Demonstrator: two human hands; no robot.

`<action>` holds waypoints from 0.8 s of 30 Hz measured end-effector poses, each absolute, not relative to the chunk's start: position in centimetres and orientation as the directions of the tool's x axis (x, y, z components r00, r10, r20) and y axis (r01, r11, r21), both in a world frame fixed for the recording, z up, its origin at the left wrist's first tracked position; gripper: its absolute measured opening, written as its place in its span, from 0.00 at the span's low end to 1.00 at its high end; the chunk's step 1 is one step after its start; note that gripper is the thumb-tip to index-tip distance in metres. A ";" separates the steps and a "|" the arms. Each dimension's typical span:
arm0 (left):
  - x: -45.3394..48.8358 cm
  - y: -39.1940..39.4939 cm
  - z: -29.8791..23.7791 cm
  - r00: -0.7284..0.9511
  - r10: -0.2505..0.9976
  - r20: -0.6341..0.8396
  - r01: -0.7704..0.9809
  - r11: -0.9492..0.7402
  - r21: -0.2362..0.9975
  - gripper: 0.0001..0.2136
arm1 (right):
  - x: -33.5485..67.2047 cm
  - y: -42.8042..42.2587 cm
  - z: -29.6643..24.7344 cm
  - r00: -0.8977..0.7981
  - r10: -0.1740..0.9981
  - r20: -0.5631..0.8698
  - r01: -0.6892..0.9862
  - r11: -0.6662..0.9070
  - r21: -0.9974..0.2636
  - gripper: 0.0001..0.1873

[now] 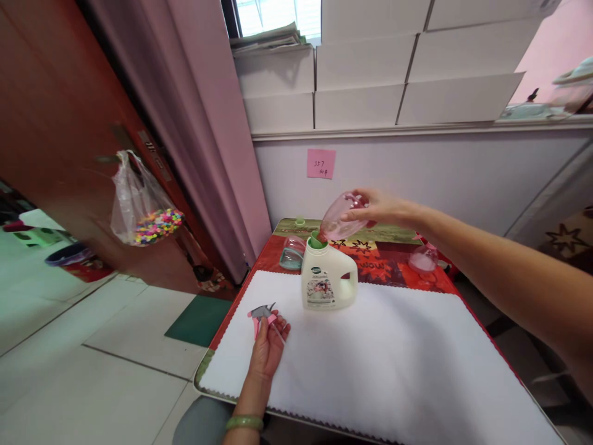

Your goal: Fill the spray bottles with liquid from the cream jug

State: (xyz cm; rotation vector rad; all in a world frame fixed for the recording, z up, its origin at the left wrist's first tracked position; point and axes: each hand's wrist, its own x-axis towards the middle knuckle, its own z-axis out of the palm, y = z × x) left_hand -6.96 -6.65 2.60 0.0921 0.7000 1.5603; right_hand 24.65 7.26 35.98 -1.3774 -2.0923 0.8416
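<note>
My right hand [377,209] grips a clear pink-tinted bottle [340,224] and tips it, its mouth down at the green neck of a white detergent jug [327,276]. The jug stands upright on a white cloth [393,364] that covers the table. My left hand [269,347] rests on the cloth to the jug's left and holds a pink and grey spray trigger head [262,313] with its thin tube trailing past the fingers. A green bangle circles that wrist.
Behind the jug stand a clear teal bottle [291,252], a small green cap [300,220] and a clear pink bottle [422,257] on a red patterned tabletop. A pink sticky note [320,163] is on the wall. A plastic bag of coloured beads [146,213] hangs on the door at left.
</note>
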 end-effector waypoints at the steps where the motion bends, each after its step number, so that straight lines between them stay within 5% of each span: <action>1: -6.9 -6.7 2.8 -0.143 0.924 -0.356 -0.874 0.051 0.484 0.10 | 25.2 7.0 34.9 -0.341 0.939 0.046 0.558 0.241 -0.794 0.43; 6: -6.1 -6.3 5.0 -0.173 0.911 -0.375 -0.862 0.044 0.505 0.07 | 27.4 5.4 29.3 -0.257 0.963 -0.079 0.161 -0.038 -0.986 0.29; 11: -5.3 -4.7 10.1 -0.227 0.916 -0.331 -0.866 -0.034 0.499 0.05 | 27.9 0.4 22.4 -0.215 0.968 -0.131 -0.227 -0.180 -0.957 0.21; 17: -5.1 -2.9 17.7 -0.338 0.919 -0.201 -0.852 -0.208 0.480 0.08 | 26.5 -8.5 15.2 -0.136 0.981 -0.141 -0.279 -0.174 -0.945 0.34; 24: -2.0 -3.9 22.0 -0.314 0.938 -0.146 -0.860 -0.217 0.461 0.11 | 25.5 -11.6 14.1 -0.089 0.995 -0.047 -0.288 -0.071 -0.955 0.38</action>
